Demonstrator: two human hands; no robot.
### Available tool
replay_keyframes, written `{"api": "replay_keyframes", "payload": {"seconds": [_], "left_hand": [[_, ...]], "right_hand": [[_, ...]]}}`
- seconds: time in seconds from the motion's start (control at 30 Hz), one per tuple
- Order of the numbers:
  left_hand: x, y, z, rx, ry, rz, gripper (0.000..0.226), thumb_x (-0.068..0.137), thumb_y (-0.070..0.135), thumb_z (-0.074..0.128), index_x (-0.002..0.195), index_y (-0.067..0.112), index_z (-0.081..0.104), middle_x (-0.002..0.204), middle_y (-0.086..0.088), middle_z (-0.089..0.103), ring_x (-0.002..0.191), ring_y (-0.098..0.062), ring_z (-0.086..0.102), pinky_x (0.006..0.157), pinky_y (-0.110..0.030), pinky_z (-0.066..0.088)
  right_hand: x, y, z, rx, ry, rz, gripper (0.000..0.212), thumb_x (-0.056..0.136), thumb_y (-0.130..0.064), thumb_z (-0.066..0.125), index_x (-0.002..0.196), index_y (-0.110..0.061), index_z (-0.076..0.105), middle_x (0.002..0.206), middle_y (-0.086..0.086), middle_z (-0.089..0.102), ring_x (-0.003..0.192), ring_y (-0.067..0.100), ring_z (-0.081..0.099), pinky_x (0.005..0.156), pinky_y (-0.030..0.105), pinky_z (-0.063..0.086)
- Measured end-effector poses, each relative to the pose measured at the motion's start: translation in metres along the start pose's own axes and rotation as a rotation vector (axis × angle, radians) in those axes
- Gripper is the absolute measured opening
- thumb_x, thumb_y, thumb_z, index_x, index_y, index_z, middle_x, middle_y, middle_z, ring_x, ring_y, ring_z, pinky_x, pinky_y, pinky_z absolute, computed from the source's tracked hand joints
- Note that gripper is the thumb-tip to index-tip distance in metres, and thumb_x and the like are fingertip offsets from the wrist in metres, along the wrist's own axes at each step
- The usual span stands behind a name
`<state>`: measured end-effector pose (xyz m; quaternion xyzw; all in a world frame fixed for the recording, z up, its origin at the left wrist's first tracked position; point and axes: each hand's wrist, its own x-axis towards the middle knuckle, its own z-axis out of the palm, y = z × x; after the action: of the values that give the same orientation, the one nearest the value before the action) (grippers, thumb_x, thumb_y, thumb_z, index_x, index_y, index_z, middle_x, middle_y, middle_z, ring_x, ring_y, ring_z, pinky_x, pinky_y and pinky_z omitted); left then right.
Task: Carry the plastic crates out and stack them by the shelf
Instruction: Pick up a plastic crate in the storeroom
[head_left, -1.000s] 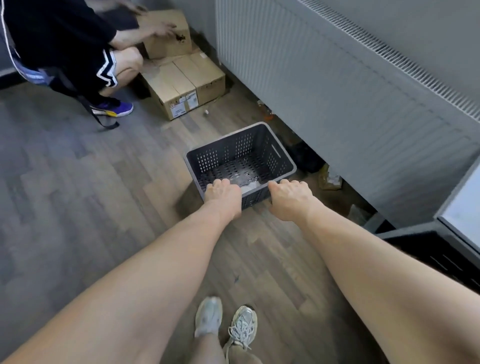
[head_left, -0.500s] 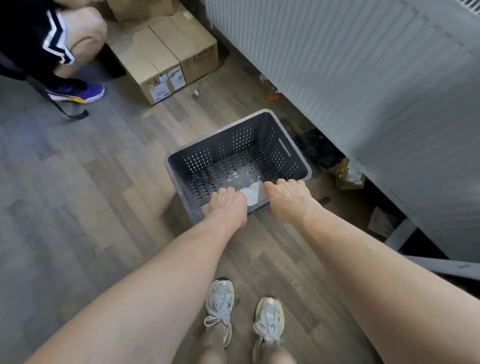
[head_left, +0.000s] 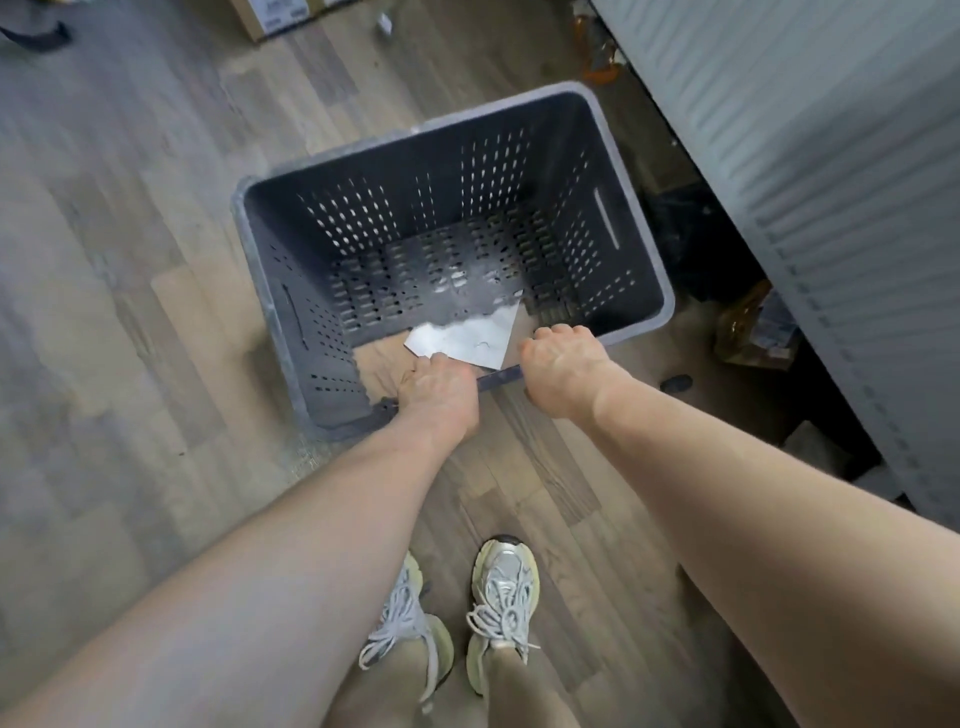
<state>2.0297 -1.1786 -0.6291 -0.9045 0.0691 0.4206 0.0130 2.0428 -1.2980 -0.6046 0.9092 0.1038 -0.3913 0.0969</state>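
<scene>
Grey perforated plastic crate (head_left: 467, 171) is low in front of me over the wood-plank floor (head_left: 156, 260), beside a ribbed panel (head_left: 805, 156), with a white paper scrap (head_left: 462, 338) lying inside. My left hand (head_left: 441, 387) and right hand (head_left: 563, 374) grip its near rim side by side, fingers curled over the edge.

Crate (head_left: 395, 208) rim partly covered; cardboard box (head_left: 270, 26) cropped.

Dark grey plastic crate (head_left: 452, 244), rectangular, open top upward, walls and base perforated with small slots, handle slot in each short end, near long rim gripped by left hand (head_left: 441, 389) and right hand (head_left: 561, 369), wooden floor (head_left: 130, 312) beneath
</scene>
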Motion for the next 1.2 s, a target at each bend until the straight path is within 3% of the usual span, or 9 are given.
{"api": "replay_keyframes", "payload": {"seconds": [0.17,0.4,0.67,0.97,1.2], "left_hand": [[0.034,0.003,0.035,-0.008,-0.011,-0.057,0.039,0.089,0.018,0.063,0.126,0.008,0.056,0.131,-0.012,0.048,0.127,-0.028,0.04,0.099,-0.036,0.039],[0.063,-0.001,0.053,-0.044,0.064,-0.119,0.027,0.092,0.014,0.061,0.117,0.007,0.062,0.118,-0.011,0.061,0.11,-0.027,0.058,0.082,-0.032,0.046],[0.07,-0.005,0.061,0.02,0.125,0.024,0.032,0.085,-0.012,0.047,0.106,0.005,0.064,0.106,-0.015,0.065,0.102,-0.032,0.06,0.077,-0.035,0.044],[0.061,-0.027,0.033,-0.031,0.197,0.006,0.018,0.089,0.011,0.058,0.106,0.013,0.064,0.106,-0.008,0.064,0.102,-0.027,0.059,0.076,-0.03,0.043],[0.042,-0.074,-0.019,0.043,0.263,0.016,0.012,0.085,0.013,0.06,0.096,0.017,0.064,0.094,-0.002,0.064,0.093,-0.026,0.061,0.069,-0.031,0.038]], "right_hand": [[0.04,-0.004,0.039,-0.001,-0.028,-0.038,0.041,0.097,-0.019,0.045,0.137,-0.011,0.042,0.137,0.01,0.047,0.128,0.027,0.042,0.106,0.038,0.032],[0.075,-0.009,0.059,-0.011,-0.025,-0.088,0.035,0.096,-0.011,0.043,0.131,-0.014,0.049,0.133,0.006,0.055,0.122,0.025,0.053,0.097,0.034,0.04],[0.085,-0.014,0.065,-0.072,0.072,-0.055,0.028,0.096,-0.007,0.045,0.115,-0.017,0.062,0.116,0.003,0.066,0.108,0.024,0.063,0.083,0.03,0.047],[0.073,-0.022,0.028,-0.112,0.075,-0.047,0.031,0.095,-0.004,0.045,0.119,-0.016,0.06,0.121,0.005,0.063,0.113,0.025,0.06,0.086,0.03,0.047],[0.063,-0.05,-0.024,-0.132,0.136,-0.047,0.026,0.094,-0.004,0.049,0.115,-0.014,0.06,0.117,0.006,0.064,0.108,0.027,0.061,0.076,0.031,0.046]]}}
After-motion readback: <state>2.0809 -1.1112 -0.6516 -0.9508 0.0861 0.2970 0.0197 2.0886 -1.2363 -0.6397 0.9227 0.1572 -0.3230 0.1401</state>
